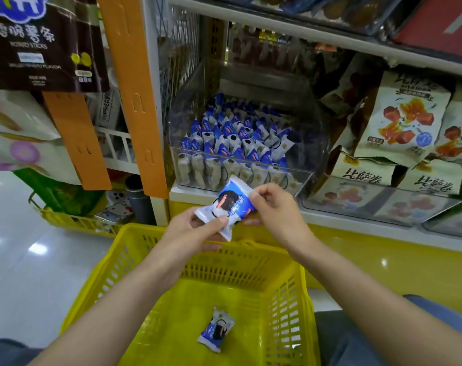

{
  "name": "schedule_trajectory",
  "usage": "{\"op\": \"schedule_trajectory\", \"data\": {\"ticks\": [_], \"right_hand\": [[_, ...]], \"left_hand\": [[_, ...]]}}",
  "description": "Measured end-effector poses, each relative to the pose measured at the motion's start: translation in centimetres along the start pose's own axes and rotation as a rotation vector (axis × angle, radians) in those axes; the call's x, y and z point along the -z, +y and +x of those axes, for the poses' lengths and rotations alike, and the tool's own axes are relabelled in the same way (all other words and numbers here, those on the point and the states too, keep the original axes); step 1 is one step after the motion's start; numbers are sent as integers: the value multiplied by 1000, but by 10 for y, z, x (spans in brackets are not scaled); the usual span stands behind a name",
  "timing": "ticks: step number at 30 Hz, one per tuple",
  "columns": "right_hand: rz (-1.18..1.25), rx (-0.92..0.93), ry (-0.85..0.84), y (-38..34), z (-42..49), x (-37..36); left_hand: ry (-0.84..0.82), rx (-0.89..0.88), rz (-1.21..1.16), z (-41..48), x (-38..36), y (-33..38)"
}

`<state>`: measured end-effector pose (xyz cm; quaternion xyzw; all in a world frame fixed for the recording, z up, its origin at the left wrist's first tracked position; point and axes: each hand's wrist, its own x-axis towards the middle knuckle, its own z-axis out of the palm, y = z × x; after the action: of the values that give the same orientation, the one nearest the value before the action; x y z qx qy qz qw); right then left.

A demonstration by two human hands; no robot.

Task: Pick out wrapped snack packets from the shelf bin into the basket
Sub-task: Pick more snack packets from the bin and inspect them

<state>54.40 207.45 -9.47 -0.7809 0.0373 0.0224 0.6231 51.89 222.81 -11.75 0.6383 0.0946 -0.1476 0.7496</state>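
Observation:
A blue-and-white wrapped snack packet [228, 204] is held above the far rim of the yellow basket [113, 262]. My left hand [195, 228] pinches its lower end and my right hand [273, 207] pinches its upper right end. One more packet [216, 329] of the same kind lies on the basket floor. Behind my hands, a clear plastic shelf bin [187, 170] holds several rows of the same packets.
Beige snack bags [398, 120] fill the clear bin to the right. An orange upright [134, 96] and a brown hanging bag [39, 43] stand at the left. A second yellow basket [74, 220] with goods sits on the glossy white floor at the left.

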Motion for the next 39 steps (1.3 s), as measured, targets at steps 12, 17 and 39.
{"op": "schedule_trajectory", "data": {"ticks": [12, 17, 39], "right_hand": [[-575, -34, -469, 15, -11, 0], [-346, 205, -284, 8, -14, -13], [-457, 538, 97, 6, -17, -12]], "left_hand": [[226, -352, 217, 4, 13, -4], [167, -530, 518, -3, 10, -3], [251, -607, 734, -6, 12, -9]]}}
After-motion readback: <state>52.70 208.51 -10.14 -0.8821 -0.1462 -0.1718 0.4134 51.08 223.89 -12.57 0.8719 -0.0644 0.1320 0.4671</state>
